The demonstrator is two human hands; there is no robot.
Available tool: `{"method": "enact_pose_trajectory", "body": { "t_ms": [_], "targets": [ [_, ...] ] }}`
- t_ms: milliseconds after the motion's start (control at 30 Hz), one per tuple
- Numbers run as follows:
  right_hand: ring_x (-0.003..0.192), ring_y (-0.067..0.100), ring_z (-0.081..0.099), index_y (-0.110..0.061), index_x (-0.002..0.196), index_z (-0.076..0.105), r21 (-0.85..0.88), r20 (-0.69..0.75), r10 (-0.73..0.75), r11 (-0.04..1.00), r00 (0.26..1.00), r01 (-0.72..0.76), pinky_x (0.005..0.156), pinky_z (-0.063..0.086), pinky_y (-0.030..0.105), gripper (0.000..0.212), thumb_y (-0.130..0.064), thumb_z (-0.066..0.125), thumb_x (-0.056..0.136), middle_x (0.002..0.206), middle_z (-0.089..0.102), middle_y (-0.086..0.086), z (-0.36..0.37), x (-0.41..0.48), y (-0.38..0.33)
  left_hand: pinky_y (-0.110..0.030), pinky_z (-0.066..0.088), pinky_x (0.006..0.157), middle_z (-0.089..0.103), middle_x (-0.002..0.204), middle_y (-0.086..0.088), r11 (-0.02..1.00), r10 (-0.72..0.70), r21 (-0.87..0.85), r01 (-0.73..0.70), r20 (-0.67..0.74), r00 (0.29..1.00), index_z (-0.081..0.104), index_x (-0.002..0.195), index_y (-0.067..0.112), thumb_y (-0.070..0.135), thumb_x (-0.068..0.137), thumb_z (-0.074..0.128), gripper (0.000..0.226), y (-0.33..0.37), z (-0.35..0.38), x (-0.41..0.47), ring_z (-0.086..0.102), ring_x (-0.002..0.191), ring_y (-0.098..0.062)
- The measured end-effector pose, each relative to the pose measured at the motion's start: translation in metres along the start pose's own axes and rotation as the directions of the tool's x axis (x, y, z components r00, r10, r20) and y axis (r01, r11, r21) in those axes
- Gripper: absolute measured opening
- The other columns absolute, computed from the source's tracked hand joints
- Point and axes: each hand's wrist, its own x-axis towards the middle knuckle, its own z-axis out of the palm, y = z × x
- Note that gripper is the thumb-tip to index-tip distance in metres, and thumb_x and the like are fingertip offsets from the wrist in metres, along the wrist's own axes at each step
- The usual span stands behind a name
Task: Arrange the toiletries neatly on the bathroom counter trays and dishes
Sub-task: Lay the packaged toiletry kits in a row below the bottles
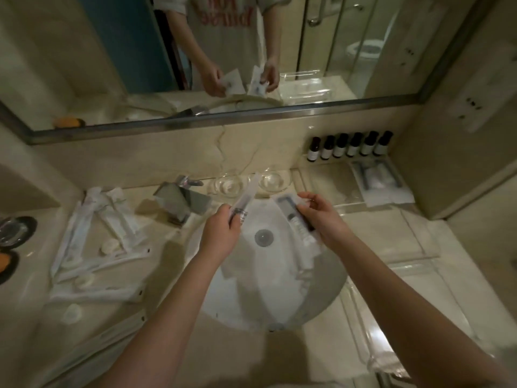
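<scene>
Over the white sink (pixel 321 301), my left hand (pixel 221 233) grips a long clear-wrapped packet (pixel 247 196) that tilts up toward the backsplash. My right hand (pixel 321 217) holds a wider flat packet (pixel 296 219) with a dark item inside. Several more white wrapped packets (pixel 92 239) and small round soaps (pixel 109 245) lie scattered on the counter to the left. A clear tray (pixel 335 186) at the back right carries a packet stack (pixel 380 183). A second clear tray (pixel 419 247) lies nearer on the right.
Several small dark bottles (pixel 349 145) line the back wall on the right. Two glass dishes (pixel 275 180) sit behind the sink beside the chrome faucet (pixel 179 200). Dark coasters with a glass (pixel 14 231) stand at the far left. A mirror spans the wall.
</scene>
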Motion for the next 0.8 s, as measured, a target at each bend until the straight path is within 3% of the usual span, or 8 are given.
{"method": "enact_pose_trajectory", "body": {
  "t_ms": [100,233,367,433,533,667,800],
  "targets": [
    [0.064,0.013,0.053,-0.014,0.113,0.052,-0.044,-0.118,-0.004,0.999,0.993,-0.001,0.052,0.047,0.015,0.022,-0.009,0.055,0.092,0.076,0.052,0.002,-0.040,0.021,0.000,-0.031,0.036,0.066,0.058,0.090,-0.016,1.000,0.024,-0.003,-0.024,0.040,0.999,0.051,0.097,0.001,0.019,0.095,0.047,0.018,0.020,0.017,0.011,0.055,0.084,-0.028],
    [0.071,0.016,0.054,-0.011,0.119,0.051,-0.159,-0.234,-0.035,0.987,0.972,-0.002,0.057,0.046,0.017,0.028,-0.013,0.055,0.092,0.083,0.056,0.006,-0.084,0.056,0.000,-0.031,0.033,0.062,0.051,0.080,-0.008,0.998,0.062,0.027,-0.064,0.065,0.996,0.044,0.086,0.008,0.019,0.095,0.046,0.014,0.046,0.036,0.026,0.050,0.076,-0.026],
    [0.090,0.026,0.057,-0.014,0.121,0.049,-0.311,-0.276,-0.061,0.950,0.959,-0.029,0.074,0.050,0.037,0.032,-0.025,0.056,0.092,0.104,0.056,0.012,-0.107,0.095,-0.006,-0.032,0.035,0.061,0.050,0.073,-0.004,0.996,0.061,0.056,-0.066,0.093,0.994,0.043,0.086,0.010,0.021,0.095,0.046,0.014,0.061,0.049,0.044,0.049,0.072,-0.025],
    [0.091,0.026,0.056,-0.014,0.123,0.049,-0.385,-0.259,-0.092,0.923,0.961,-0.016,0.075,0.048,0.036,0.034,-0.026,0.056,0.092,0.102,0.055,0.007,-0.111,0.113,-0.009,-0.032,0.036,0.061,0.051,0.074,-0.005,0.996,0.065,0.060,-0.071,0.098,0.993,0.043,0.086,0.011,0.020,0.095,0.046,0.013,0.065,0.055,0.054,0.050,0.072,-0.026],
    [0.091,0.027,0.057,-0.014,0.127,0.048,-0.541,-0.244,-0.125,0.840,0.962,-0.028,0.072,0.042,0.031,0.038,-0.020,0.057,0.091,0.100,0.059,0.008,-0.115,0.131,-0.011,-0.031,0.035,0.061,0.053,0.077,-0.008,0.994,0.063,0.084,-0.071,0.093,0.994,0.048,0.090,0.009,0.019,0.095,0.047,0.012,0.068,0.061,0.065,0.050,0.071,-0.025],
    [0.110,0.033,0.056,-0.011,0.132,0.044,-0.704,-0.206,-0.162,0.710,0.965,-0.031,0.089,0.046,0.040,0.052,-0.022,0.064,0.086,0.121,0.060,0.016,-0.121,0.141,-0.010,-0.031,0.036,0.063,0.051,0.074,-0.004,0.991,0.070,0.103,-0.081,0.102,0.992,0.046,0.087,0.010,0.019,0.094,0.047,0.012,0.069,0.071,0.074,0.050,0.072,-0.025],
    [0.113,0.034,0.052,-0.006,0.131,0.047,-0.846,-0.108,-0.346,0.524,0.932,0.097,0.090,0.045,0.040,0.046,-0.018,0.059,0.087,0.128,0.053,0.017,-0.129,0.131,-0.005,-0.031,0.038,0.065,0.053,0.078,-0.008,0.992,0.081,0.085,-0.091,0.120,0.990,0.049,0.091,0.009,0.018,0.094,0.049,0.010,0.070,0.079,0.076,0.051,0.074,-0.026]
  ]
}}
